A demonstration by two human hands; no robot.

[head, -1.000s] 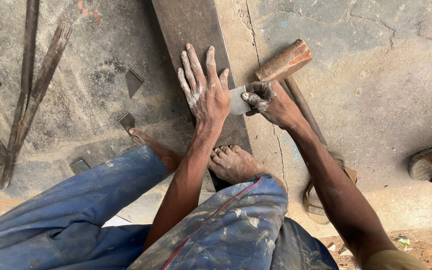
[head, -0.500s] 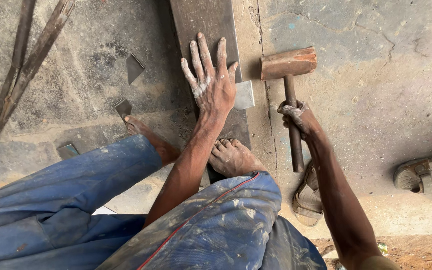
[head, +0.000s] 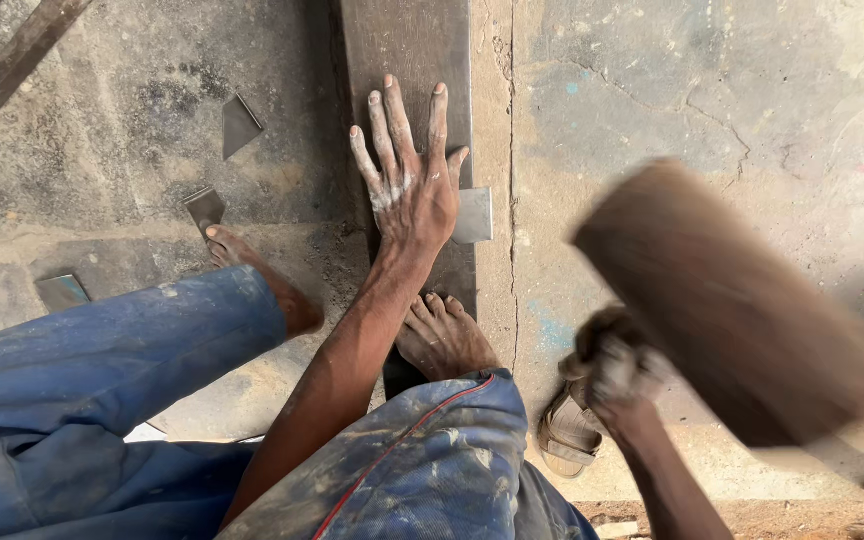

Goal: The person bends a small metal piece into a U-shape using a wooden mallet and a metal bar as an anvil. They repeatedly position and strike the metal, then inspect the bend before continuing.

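The gray concrete floor (head: 732, 90) is filling most of the view, with cracks running through it. A long dark metal bar (head: 407, 40) is lying on the floor and running up and away from the person. The big wooden hammer (head: 732, 310) is looking blurry and is hanging in the air at the right, well apart from the bar. The right hand (head: 617, 365) is gripping the hammer's handle with its fingers clenched tight around it. The person's legs in dusty blue trousers (head: 102, 360) are crouching at the bottom. The left hand (head: 412, 190) is lying flat on the bar with its fingers spread wide, released and holding nothing. One bare foot (head: 442, 335) is standing on the near end of the bar, right behind the left wrist. The other bare foot (head: 252, 270) is standing on the floor to the left. A sandal (head: 567, 435) is lying on the floor under the right hand. A small square metal piece (head: 474, 215) is sticking out from the bar's right edge, touching the left hand's thumb. Small metal scraps (head: 239, 125) are lying on the floor at the left.
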